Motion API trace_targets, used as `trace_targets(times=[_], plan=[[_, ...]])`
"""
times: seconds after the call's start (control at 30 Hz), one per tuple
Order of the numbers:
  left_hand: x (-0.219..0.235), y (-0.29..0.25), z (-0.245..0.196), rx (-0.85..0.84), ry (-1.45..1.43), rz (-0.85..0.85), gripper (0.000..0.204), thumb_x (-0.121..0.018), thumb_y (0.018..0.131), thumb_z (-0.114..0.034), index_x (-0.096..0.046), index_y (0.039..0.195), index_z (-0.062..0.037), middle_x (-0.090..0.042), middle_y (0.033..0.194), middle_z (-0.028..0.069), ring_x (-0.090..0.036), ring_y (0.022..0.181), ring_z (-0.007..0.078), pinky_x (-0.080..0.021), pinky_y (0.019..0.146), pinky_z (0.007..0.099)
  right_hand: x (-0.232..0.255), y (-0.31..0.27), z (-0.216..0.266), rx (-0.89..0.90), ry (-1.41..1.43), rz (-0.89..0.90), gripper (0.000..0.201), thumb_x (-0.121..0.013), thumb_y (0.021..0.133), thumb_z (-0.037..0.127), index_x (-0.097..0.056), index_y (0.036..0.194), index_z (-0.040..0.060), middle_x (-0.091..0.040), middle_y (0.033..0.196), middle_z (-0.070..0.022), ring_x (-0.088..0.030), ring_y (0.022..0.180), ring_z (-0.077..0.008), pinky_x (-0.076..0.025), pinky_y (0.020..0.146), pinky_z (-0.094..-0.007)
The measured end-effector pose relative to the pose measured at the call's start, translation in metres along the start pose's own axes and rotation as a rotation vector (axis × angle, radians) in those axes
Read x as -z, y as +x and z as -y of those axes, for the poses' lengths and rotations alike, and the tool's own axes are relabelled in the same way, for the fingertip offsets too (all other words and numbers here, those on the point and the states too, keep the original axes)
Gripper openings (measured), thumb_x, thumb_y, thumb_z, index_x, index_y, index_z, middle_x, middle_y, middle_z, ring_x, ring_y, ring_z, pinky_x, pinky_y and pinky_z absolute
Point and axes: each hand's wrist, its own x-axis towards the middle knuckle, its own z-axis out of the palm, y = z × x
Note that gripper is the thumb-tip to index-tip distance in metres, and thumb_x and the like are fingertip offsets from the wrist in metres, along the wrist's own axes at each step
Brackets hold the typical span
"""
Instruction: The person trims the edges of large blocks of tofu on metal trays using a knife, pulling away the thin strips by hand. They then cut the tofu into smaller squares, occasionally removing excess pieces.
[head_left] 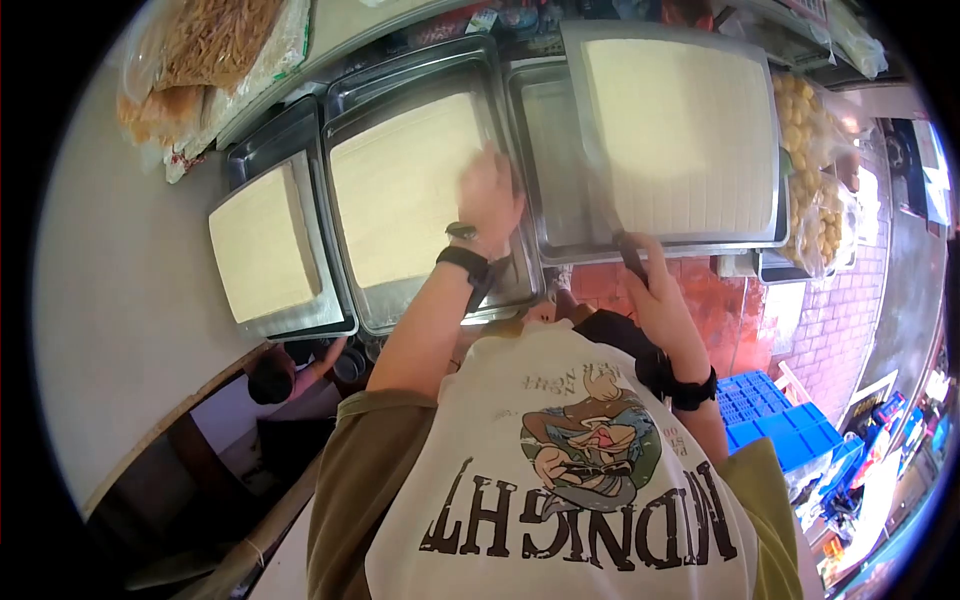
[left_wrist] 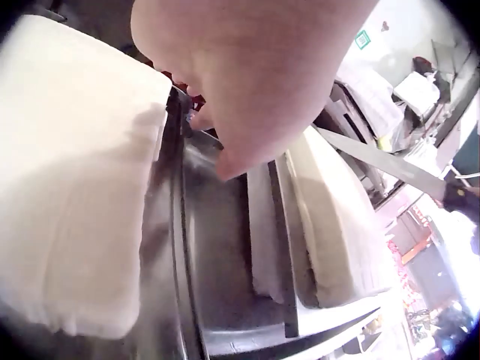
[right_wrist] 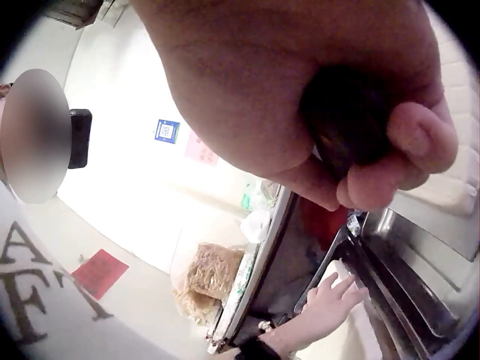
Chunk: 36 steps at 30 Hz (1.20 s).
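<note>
My right hand (head_left: 665,305) grips the dark handle (head_left: 632,258) of a long knife. Its blade (head_left: 600,190) is blurred along the left side of the right slab of tofu (head_left: 685,130), which is scored with lines and lies on a metal sheet. In the left wrist view, the knife blade (left_wrist: 390,161) points toward the left hand's side. My left hand (head_left: 490,200), also blurred, hovers by the right edge of the middle tofu slab (head_left: 405,180). The right wrist view shows that left hand (right_wrist: 334,304) with its fingers spread, holding nothing.
A third tofu slab (head_left: 262,245) lies in the left tray (head_left: 340,300). Bags of brown strips (head_left: 215,45) and yellow pieces (head_left: 810,190) flank the trays. Blue crates (head_left: 795,430) stand at lower right. Another person (head_left: 275,380) is below the left tray.
</note>
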Motion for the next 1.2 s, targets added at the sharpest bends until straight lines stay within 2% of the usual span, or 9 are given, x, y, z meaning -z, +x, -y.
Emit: trace_targets(times=[0.2,0.27,0.37,0.47,0.9,0.97,1.1,1.17,1.2], plan=[[-0.005,0.054,0.026,0.176,0.016,0.259,0.061,-0.064,0.080,-0.030,-0.052,0.134,-0.0030,-0.058,0.109,0.0146,-0.054,0.100,0.0333,-0.043,0.079,0.0487,0.008,0.000,-0.001,-0.156,0.052,0.083,0.044,-0.048,0.094,0.006,-0.035,0.137,0.0082,-0.052,0.072,-0.0173,-0.055,0.063,-0.0276,-0.042,0.059,-0.0374],[-0.008,0.060,0.030,0.175,0.045,0.280,0.063,-0.063,0.079,-0.029,-0.051,0.135,-0.0031,-0.059,0.108,0.0149,-0.054,0.102,0.0330,-0.043,0.081,0.0481,0.007,0.000,-0.011,-0.084,0.078,0.040,0.043,-0.049,0.097,0.007,-0.038,0.138,0.0127,-0.055,0.084,-0.0030,-0.048,0.059,-0.0089,-0.038,0.049,-0.0248],[-0.024,0.065,0.036,0.204,0.047,0.262,0.065,-0.064,0.078,-0.029,-0.049,0.136,-0.0032,-0.060,0.108,0.0145,-0.053,0.104,0.0331,-0.043,0.083,0.0481,0.009,-0.001,-0.012,-0.095,0.079,0.036,0.043,-0.049,0.097,0.007,-0.038,0.139,0.0125,-0.057,0.088,-0.0032,-0.048,0.059,-0.0083,-0.038,0.049,-0.0231],[-0.030,0.069,0.038,0.216,0.076,0.302,0.064,-0.065,0.077,-0.027,-0.051,0.135,-0.0034,-0.060,0.109,0.0147,-0.052,0.106,0.0332,-0.042,0.085,0.0482,0.013,0.001,-0.009,-0.094,0.064,0.044,0.047,-0.046,0.093,0.003,-0.035,0.138,0.0088,-0.051,0.075,-0.0157,-0.054,0.063,-0.0268,-0.042,0.060,-0.0356],[-0.036,0.051,0.034,0.220,-0.019,0.203,0.053,-0.066,0.076,-0.023,-0.059,0.124,-0.0020,-0.057,0.098,0.0141,-0.054,0.097,0.0320,-0.043,0.076,0.0468,0.012,0.018,0.000,-0.087,0.033,0.073,0.045,-0.047,0.093,0.002,-0.035,0.136,0.0090,-0.047,0.069,-0.0131,-0.050,0.060,-0.0244,-0.039,0.057,-0.0357],[-0.024,0.045,0.021,0.148,-0.038,-0.064,0.013,-0.058,0.074,-0.008,-0.060,0.084,-0.0011,-0.059,0.084,0.0167,-0.056,0.081,0.0374,-0.042,0.068,0.0496,0.011,0.019,0.000,-0.101,0.014,0.091,0.045,-0.047,0.094,0.003,-0.034,0.137,0.0088,-0.047,0.069,-0.0134,-0.051,0.060,-0.0253,-0.039,0.056,-0.0358],[-0.012,0.039,0.013,0.146,-0.077,-0.095,0.016,-0.057,0.075,-0.007,-0.059,0.089,-0.0006,-0.058,0.086,0.0159,-0.055,0.084,0.0370,-0.042,0.069,0.0496,0.008,0.019,0.000,-0.071,0.016,0.083,0.045,-0.047,0.094,0.004,-0.034,0.137,0.0089,-0.048,0.068,-0.0137,-0.051,0.059,-0.0259,-0.039,0.056,-0.0368],[-0.008,0.039,0.015,0.226,-0.054,0.298,0.055,-0.064,0.078,-0.021,-0.054,0.128,0.0008,-0.057,0.107,0.0174,-0.053,0.100,0.0354,-0.042,0.083,0.0495,0.008,0.020,-0.002,-0.069,0.011,0.093,0.045,-0.048,0.094,0.004,-0.034,0.137,0.0077,-0.051,0.069,-0.0151,-0.055,0.061,-0.0276,-0.040,0.057,-0.0381],[-0.012,0.035,0.013,0.227,-0.055,0.297,0.055,-0.064,0.078,-0.021,-0.054,0.128,0.0008,-0.057,0.107,0.0174,-0.053,0.100,0.0354,-0.042,0.083,0.0495,0.008,0.021,-0.001,-0.068,0.010,0.094,0.045,-0.048,0.094,0.004,-0.034,0.137,0.0077,-0.051,0.069,-0.0151,-0.055,0.061,-0.0276,-0.040,0.057,-0.0381]])
